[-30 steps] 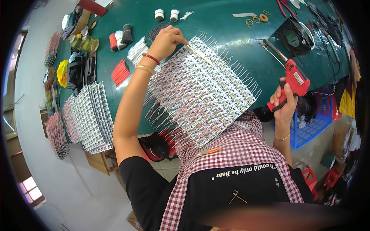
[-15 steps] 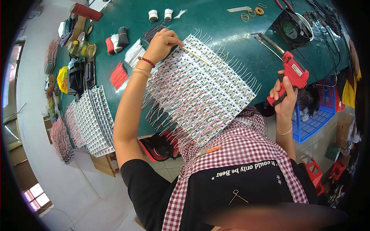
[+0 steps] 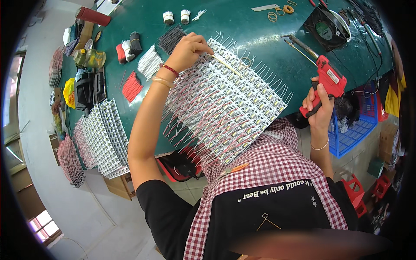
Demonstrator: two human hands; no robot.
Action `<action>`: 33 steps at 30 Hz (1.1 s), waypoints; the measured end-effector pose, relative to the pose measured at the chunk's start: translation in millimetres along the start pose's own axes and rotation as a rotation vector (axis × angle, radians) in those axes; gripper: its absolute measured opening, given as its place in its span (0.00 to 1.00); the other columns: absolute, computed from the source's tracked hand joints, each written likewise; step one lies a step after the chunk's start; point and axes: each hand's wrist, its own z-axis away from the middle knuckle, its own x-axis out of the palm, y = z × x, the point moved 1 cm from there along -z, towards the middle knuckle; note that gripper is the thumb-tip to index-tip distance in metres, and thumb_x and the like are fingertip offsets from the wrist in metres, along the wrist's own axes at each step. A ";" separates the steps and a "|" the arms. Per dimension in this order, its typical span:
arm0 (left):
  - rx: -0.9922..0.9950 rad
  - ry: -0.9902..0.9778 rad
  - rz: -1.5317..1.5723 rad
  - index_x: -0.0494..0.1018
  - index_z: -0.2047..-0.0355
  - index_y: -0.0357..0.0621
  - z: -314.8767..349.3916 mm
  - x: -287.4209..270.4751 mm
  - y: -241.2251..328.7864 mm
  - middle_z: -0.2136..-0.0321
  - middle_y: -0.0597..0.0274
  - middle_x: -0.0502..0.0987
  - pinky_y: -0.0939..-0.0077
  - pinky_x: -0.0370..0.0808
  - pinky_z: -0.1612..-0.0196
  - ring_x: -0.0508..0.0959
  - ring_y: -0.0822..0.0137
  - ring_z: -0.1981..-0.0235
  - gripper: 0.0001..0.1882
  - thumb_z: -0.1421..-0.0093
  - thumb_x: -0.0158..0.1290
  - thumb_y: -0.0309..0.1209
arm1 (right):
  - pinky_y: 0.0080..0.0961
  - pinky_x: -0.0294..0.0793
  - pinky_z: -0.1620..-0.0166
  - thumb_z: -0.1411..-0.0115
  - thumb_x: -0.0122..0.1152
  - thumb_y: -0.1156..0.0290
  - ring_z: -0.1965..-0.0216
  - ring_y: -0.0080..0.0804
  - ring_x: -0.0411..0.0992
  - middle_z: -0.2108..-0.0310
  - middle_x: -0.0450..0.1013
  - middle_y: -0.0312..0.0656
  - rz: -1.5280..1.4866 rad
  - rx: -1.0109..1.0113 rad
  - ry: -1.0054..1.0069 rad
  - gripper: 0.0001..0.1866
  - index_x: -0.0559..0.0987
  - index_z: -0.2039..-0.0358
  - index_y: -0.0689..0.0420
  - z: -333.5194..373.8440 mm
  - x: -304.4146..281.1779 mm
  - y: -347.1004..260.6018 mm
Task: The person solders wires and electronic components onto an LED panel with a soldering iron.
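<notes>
Left hand [image 3: 187,50] pinches a thin solder strand at the far edge of the light, stiff, snag-prone wired LED panel [image 3: 225,102], best gripped by edges; right hand [image 3: 318,102] clenches a red soldering gun [image 3: 327,80].

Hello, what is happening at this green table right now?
A person sits at the green table with a large panel of small wired light strips lying in front of them. The left hand holds a thin stick against the panel's far edge. The right hand grips a red soldering gun, lifted beside the panel.
</notes>
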 end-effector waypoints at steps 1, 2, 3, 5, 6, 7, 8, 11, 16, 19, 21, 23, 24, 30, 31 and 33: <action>-0.001 0.002 0.003 0.84 0.68 0.53 -0.6 0.7 0.2 0.71 0.68 0.77 0.70 0.71 0.58 0.71 0.62 0.65 0.18 0.52 0.54 0.15 | 0.21 0.65 0.80 0.34 0.54 0.68 0.88 0.20 0.62 0.81 0.67 0.36 -0.003 -0.003 -0.004 0.13 0.74 0.54 0.63 -0.1 -0.5 0.3; -0.001 0.004 0.006 0.84 0.68 0.53 -1.0 1.2 0.4 0.71 0.68 0.77 0.70 0.71 0.58 0.71 0.62 0.65 0.18 0.51 0.54 0.15 | 0.21 0.65 0.80 0.34 0.54 0.68 0.88 0.20 0.62 0.81 0.67 0.36 -0.002 -0.003 -0.003 0.13 0.74 0.54 0.63 0.0 -0.5 0.2; 0.000 0.003 0.007 0.84 0.68 0.53 -1.2 1.7 0.6 0.71 0.68 0.77 0.70 0.71 0.58 0.71 0.62 0.65 0.18 0.51 0.54 0.15 | 0.21 0.65 0.80 0.34 0.54 0.68 0.88 0.20 0.62 0.81 0.67 0.37 0.001 -0.006 -0.001 0.13 0.73 0.54 0.63 0.5 -0.4 0.0; -0.005 -0.027 0.059 0.84 0.68 0.52 -1.9 2.5 1.0 0.70 0.67 0.77 0.70 0.72 0.58 0.71 0.61 0.64 0.17 0.51 0.54 0.16 | 0.21 0.65 0.80 0.34 0.54 0.68 0.88 0.20 0.62 0.81 0.67 0.37 0.005 -0.008 0.004 0.13 0.73 0.54 0.63 1.0 -1.3 0.2; -0.004 -0.028 0.060 0.84 0.68 0.52 -2.0 3.5 2.7 0.70 0.67 0.77 0.70 0.72 0.58 0.71 0.61 0.64 0.17 0.51 0.54 0.16 | 0.21 0.65 0.80 0.34 0.54 0.68 0.88 0.20 0.62 0.81 0.67 0.37 0.000 -0.003 0.002 0.13 0.73 0.54 0.63 0.7 -2.1 0.5; 0.004 -0.025 0.060 0.84 0.67 0.52 -1.9 5.0 5.6 0.70 0.67 0.77 0.70 0.72 0.58 0.71 0.61 0.64 0.16 0.51 0.54 0.16 | 0.21 0.65 0.80 0.34 0.54 0.68 0.88 0.20 0.62 0.81 0.67 0.36 -0.005 0.003 0.001 0.14 0.73 0.54 0.63 0.5 -2.8 0.8; 0.013 -0.021 0.060 0.84 0.67 0.52 -2.0 5.9 7.3 0.70 0.67 0.77 0.69 0.72 0.58 0.71 0.61 0.64 0.16 0.51 0.54 0.16 | 0.21 0.65 0.80 0.34 0.54 0.68 0.88 0.20 0.62 0.81 0.67 0.36 -0.005 0.003 0.003 0.14 0.73 0.54 0.63 0.6 -2.6 0.6; 0.025 -0.031 0.032 0.84 0.67 0.51 -2.2 5.3 7.5 0.70 0.66 0.77 0.69 0.72 0.59 0.71 0.61 0.65 0.16 0.51 0.54 0.16 | 0.21 0.65 0.81 0.35 0.55 0.68 0.88 0.20 0.62 0.81 0.67 0.36 -0.013 0.005 0.015 0.14 0.73 0.54 0.63 1.1 -1.7 1.0; -0.018 -0.027 0.004 0.84 0.68 0.51 2.3 1.2 12.5 0.71 0.66 0.77 0.69 0.72 0.59 0.71 0.61 0.65 0.17 0.52 0.53 0.15 | 0.21 0.66 0.81 0.35 0.55 0.68 0.88 0.20 0.62 0.81 0.67 0.36 -0.007 0.012 0.023 0.14 0.73 0.54 0.63 1.2 -1.1 0.2; 0.012 -0.030 -0.030 0.84 0.68 0.51 0.6 -1.5 19.0 0.71 0.66 0.77 0.69 0.72 0.59 0.71 0.60 0.65 0.18 0.53 0.53 0.14 | 0.21 0.66 0.81 0.35 0.55 0.68 0.88 0.19 0.62 0.82 0.67 0.36 -0.011 0.008 0.026 0.14 0.73 0.54 0.64 0.8 -1.4 1.8; 0.040 -0.026 -0.053 0.84 0.68 0.51 0.4 -1.5 19.8 0.71 0.66 0.77 0.68 0.72 0.59 0.71 0.60 0.65 0.18 0.53 0.52 0.14 | 0.21 0.66 0.80 0.35 0.55 0.67 0.88 0.19 0.62 0.82 0.67 0.36 -0.011 0.013 0.024 0.14 0.73 0.54 0.64 0.6 0.2 1.8; 0.039 -0.039 -0.033 0.84 0.68 0.51 0.4 -1.0 17.6 0.71 0.65 0.77 0.68 0.72 0.60 0.71 0.60 0.65 0.19 0.53 0.52 0.13 | 0.21 0.67 0.80 0.35 0.55 0.67 0.88 0.19 0.62 0.82 0.67 0.36 -0.011 0.018 0.021 0.14 0.73 0.54 0.64 1.4 1.2 1.9; 0.038 -0.039 -0.033 0.84 0.68 0.51 1.2 -0.3 17.3 0.71 0.65 0.77 0.68 0.72 0.60 0.71 0.60 0.65 0.19 0.53 0.52 0.13 | 0.21 0.67 0.80 0.35 0.55 0.67 0.88 0.19 0.62 0.82 0.67 0.36 -0.007 0.013 0.016 0.14 0.73 0.54 0.64 1.6 1.5 2.1; 0.015 -0.049 -0.002 0.84 0.68 0.50 4.5 2.5 15.2 0.71 0.65 0.77 0.68 0.72 0.60 0.71 0.60 0.66 0.18 0.53 0.52 0.14 | 0.21 0.67 0.80 0.35 0.55 0.67 0.88 0.19 0.62 0.82 0.67 0.36 0.001 0.011 0.020 0.14 0.73 0.54 0.64 1.7 -1.5 2.6; 0.006 -0.039 0.027 0.84 0.68 0.50 4.1 2.0 16.8 0.71 0.65 0.77 0.68 0.72 0.60 0.71 0.60 0.66 0.18 0.53 0.52 0.14 | 0.21 0.67 0.80 0.35 0.55 0.67 0.88 0.19 0.62 0.82 0.67 0.36 0.001 0.012 0.024 0.14 0.74 0.54 0.64 1.4 -2.4 2.8; -0.003 -0.029 0.057 0.84 0.68 0.50 3.9 1.8 17.4 0.71 0.65 0.77 0.68 0.72 0.60 0.71 0.60 0.66 0.18 0.53 0.52 0.14 | 0.21 0.67 0.80 0.35 0.55 0.67 0.88 0.19 0.62 0.82 0.67 0.36 0.002 0.010 0.026 0.14 0.73 0.54 0.64 1.2 -3.5 3.0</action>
